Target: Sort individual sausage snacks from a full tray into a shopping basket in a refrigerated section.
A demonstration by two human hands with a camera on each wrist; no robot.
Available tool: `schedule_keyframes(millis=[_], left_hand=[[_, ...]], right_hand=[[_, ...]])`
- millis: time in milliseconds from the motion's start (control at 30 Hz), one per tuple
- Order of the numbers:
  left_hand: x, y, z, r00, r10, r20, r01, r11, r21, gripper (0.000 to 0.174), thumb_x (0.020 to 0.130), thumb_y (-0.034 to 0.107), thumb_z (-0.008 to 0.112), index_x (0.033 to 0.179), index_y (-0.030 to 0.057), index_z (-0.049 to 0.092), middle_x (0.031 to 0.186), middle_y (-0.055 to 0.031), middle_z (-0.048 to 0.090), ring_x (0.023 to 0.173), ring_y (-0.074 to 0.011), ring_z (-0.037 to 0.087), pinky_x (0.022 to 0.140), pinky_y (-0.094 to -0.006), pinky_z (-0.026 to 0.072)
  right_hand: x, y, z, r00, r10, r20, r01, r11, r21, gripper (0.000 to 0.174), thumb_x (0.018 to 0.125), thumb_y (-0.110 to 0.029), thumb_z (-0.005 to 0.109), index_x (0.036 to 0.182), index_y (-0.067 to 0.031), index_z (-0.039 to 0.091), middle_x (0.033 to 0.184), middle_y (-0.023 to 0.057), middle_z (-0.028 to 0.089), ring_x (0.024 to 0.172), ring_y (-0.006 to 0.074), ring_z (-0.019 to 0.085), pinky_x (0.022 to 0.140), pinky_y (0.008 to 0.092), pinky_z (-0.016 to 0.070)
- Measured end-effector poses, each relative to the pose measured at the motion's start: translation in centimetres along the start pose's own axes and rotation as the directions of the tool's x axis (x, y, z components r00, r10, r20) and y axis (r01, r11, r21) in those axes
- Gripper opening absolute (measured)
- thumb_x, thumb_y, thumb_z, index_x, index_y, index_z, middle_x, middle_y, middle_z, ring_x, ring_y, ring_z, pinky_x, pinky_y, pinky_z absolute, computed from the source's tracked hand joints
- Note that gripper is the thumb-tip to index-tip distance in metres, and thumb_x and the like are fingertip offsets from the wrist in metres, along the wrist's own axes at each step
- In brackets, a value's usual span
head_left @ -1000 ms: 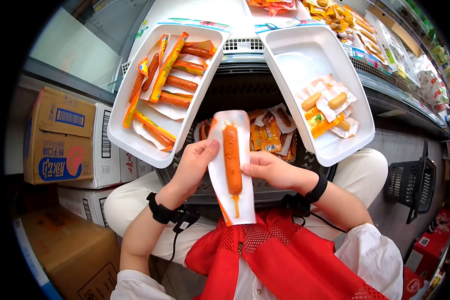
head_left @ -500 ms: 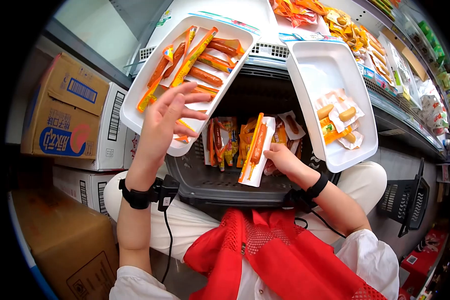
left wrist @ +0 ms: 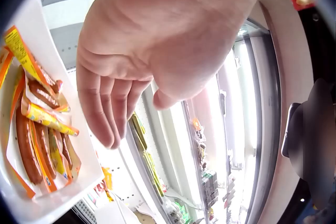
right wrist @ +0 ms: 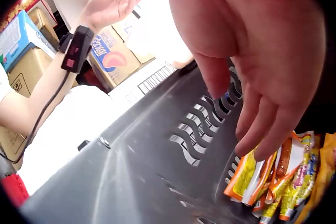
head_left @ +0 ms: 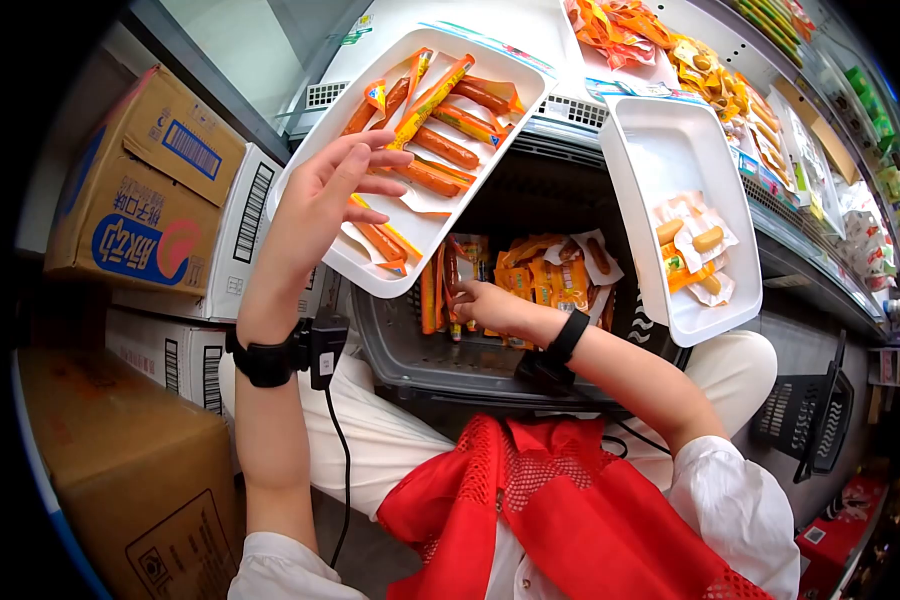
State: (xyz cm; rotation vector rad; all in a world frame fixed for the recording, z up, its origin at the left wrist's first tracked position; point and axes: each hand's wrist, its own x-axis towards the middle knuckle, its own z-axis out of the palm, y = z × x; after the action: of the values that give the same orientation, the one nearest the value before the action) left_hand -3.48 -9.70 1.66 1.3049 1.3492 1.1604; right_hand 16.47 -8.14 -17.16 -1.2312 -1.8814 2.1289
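My left hand is raised in front of the left white tray, fingers loosely extended and holding nothing; in the left wrist view the hand hangs relaxed beside packaged sausages. Down in the dark basket, my right hand is at the left group of sausage packets. The right wrist view shows that hand with thumb and fingers apart, fingertips at the packets' edge. Whether they touch is unclear.
On the right, a white tray holds a few packaged sausages. Cartons are stacked at the left. A shelf of orange packets lies behind, and another black basket is on the floor at right.
First both hands held one sausage packet; my left hand let go and rose towards the left tray. My right hand carried the packet into the basket, moved left and released it. The view shifted.
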Motion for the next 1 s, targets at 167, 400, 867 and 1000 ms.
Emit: schedule_keyframes(millis=[167,400,867,1000], left_hand=[[0.7,-1.5,-1.8,0.999,0.038,0.01,-0.038,0.895,0.444,0.032,0.092,0.022,0.042,0.112,0.0001,0.054,0.101,-0.0112,0.062,0.089,-0.0171,0.06,0.074,-0.0281,0.0482],[3.0,-5.3,-3.2,0.881,-0.291,0.373,-0.144,0.586,0.797,0.019,0.082,0.006,0.051,0.098,0.0024,0.06,0.097,-0.01,0.06,0.095,-0.0269,0.054,0.085,-0.0311,0.0421],[4.9,-4.8,-0.2,0.859,-0.246,0.449,-0.382,0.276,0.882,0.027,0.065,0.002,0.066,0.09,0.0094,0.062,0.091,-0.0053,0.06,0.097,-0.022,0.051,0.086,-0.0316,0.038],[4.8,-2.0,0.6,0.915,0.307,0.262,-0.4,0.6,0.693,0.027,0.075,-0.002,0.059,0.1,0.0049,0.053,0.085,-0.0084,0.059,0.08,-0.0203,0.059,0.074,-0.0273,0.0455]], right_hand=[[-4.4,-1.6,-1.7,0.987,-0.03,0.161,0.032,0.999,-0.013,0.044,0.086,-0.014,0.049,0.122,0.0079,0.04,0.096,0.0127,0.061,0.085,0.0181,0.059,0.072,0.0289,0.0467],[-10.2,-1.5,-6.0,0.991,0.048,0.121,-0.043,0.998,-0.044,0.044,0.089,-0.019,0.048,0.126,0.0038,0.038,0.106,0.01,0.061,0.091,0.0153,0.058,0.074,0.0251,0.045],[-11.2,-1.0,-7.6,0.994,-0.001,0.106,-0.003,0.999,0.035,0.04,0.091,-0.014,0.046,0.126,0.0027,0.038,0.108,0.0091,0.06,0.092,0.0123,0.056,0.083,0.0252,0.0431],[-11.4,-1.5,-7.5,0.999,-0.042,0.023,0.042,0.999,0.022,0.04,0.089,-0.016,0.048,0.123,0.0041,0.04,0.102,0.0115,0.062,0.092,0.0161,0.059,0.079,0.0266,0.0452]])
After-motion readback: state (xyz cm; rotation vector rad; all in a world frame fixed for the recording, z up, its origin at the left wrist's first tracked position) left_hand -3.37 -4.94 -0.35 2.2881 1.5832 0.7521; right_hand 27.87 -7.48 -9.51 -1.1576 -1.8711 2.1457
